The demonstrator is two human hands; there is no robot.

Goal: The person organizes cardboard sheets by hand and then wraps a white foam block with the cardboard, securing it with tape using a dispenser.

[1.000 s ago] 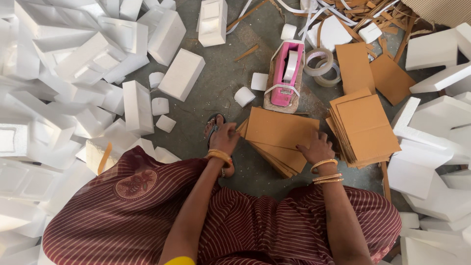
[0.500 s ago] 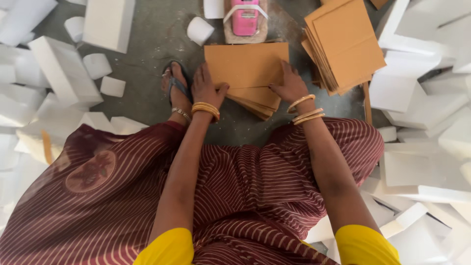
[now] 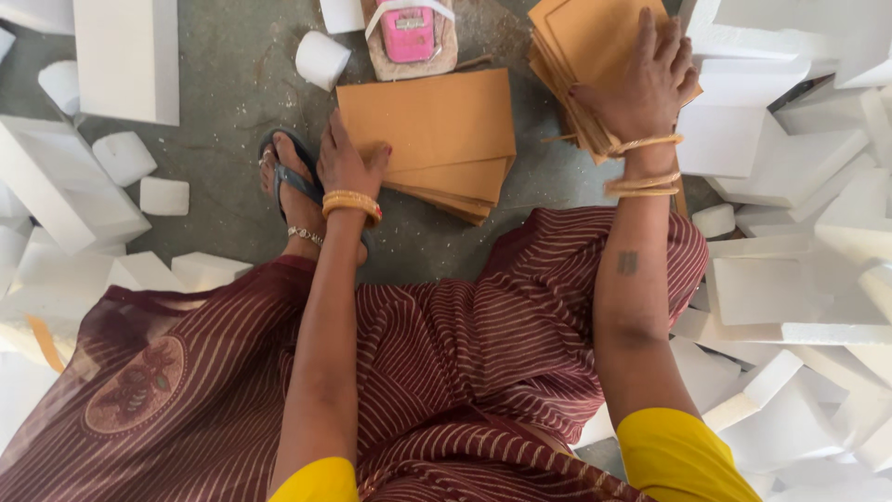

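Left hand point(image 3: 346, 165) is pressing flat, fingers together, on the near cardboard stack point(image 3: 432, 139), long axis left-right; right hand point(image 3: 641, 84), fingers spread, is gripping the far-right cardboard stack point(image 3: 581, 42).

Two stacks of brown cardboard sheets: one point(image 3: 437, 139) in front, one point(image 3: 585, 56) to the right. One pink tape dispenser point(image 3: 409, 33). Two hands, the left point(image 3: 348, 163) and the right point(image 3: 646, 84). One sandalled foot point(image 3: 288, 181). White foam blocks point(image 3: 125, 56): too many to count.

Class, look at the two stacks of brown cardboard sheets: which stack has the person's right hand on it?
The upper-right stack, beside the white foam blocks; the right hand lies on it. The left hand touches the middle stack.
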